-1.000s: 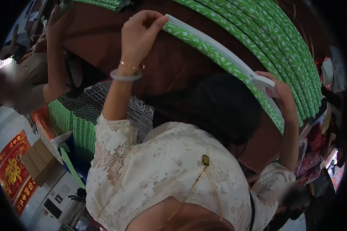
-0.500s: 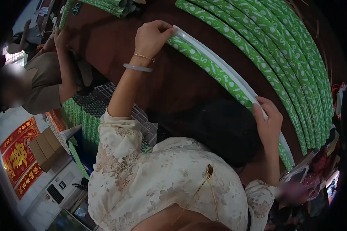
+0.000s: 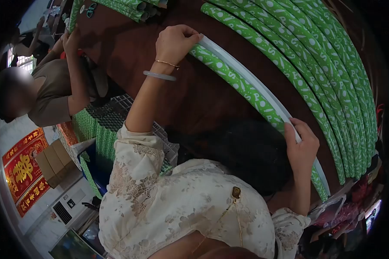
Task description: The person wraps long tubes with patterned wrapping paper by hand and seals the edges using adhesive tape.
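A long green roll of wrapping paper [image 3: 242, 84] with white letters and shapes lies across the table in front of me. Along its far side runs a white strip [image 3: 250, 80], seemingly the paper's loose edge. At the roll's left end, my left hand [image 3: 173, 43] pinches the corner between thumb and fingers. My right hand [image 3: 304, 140] is closed on the white edge further along, thumb on the near side. The roll's right tip sticks out beyond my right wrist. Several similar green rolls [image 3: 298, 73] lie side by side just past it.
The dark brown tabletop [image 3: 138, 52] extends to the left. More rolls [image 3: 129, 8] lie at the far edge near scissors [image 3: 90, 9]. A co-worker [image 3: 56, 86] sits at left, holding a green roll. Bundled green rolls [image 3: 101, 142] stand beside a plastic crate, and cartons [image 3: 54, 162] are behind.
The view has shifted slightly. Both hands keep their grip on the paper in nearly the same places, and the roll looks almost unmoved.
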Action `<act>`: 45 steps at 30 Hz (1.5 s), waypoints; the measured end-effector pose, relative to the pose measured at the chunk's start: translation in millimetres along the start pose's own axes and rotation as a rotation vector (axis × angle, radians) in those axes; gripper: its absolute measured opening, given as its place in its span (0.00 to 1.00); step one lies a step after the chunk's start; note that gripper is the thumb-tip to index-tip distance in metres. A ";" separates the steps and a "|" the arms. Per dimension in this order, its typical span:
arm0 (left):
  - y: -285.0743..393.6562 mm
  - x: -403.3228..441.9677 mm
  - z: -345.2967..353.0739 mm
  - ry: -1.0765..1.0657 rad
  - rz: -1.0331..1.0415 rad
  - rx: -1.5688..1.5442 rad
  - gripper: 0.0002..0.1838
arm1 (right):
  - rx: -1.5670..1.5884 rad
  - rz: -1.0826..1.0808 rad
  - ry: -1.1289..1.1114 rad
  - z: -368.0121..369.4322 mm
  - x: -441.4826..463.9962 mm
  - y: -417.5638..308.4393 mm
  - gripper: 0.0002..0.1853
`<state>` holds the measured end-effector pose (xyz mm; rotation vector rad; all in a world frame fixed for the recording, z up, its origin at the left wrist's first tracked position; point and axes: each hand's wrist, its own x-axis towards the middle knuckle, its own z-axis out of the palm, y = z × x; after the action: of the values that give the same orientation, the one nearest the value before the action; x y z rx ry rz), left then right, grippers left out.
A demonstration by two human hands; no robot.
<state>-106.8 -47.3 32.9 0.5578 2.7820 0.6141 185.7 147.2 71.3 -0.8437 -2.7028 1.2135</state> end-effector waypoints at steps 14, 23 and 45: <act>3.0 3.1 3.5 0.039 -0.001 0.064 0.14 | -0.082 0.013 0.009 -1.3 5.1 -5.8 0.14; 5.3 3.9 5.1 0.051 -0.008 0.114 0.14 | -0.064 0.046 0.030 -0.9 6.1 -5.9 0.14; -6.5 14.1 16.9 0.025 0.016 0.019 0.17 | -0.003 0.228 0.040 -87.7 -42.2 67.0 0.12</act>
<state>-116.4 -40.9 13.1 0.5805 2.8120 0.6024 275.7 221.2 91.1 -1.1900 -2.6338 1.2163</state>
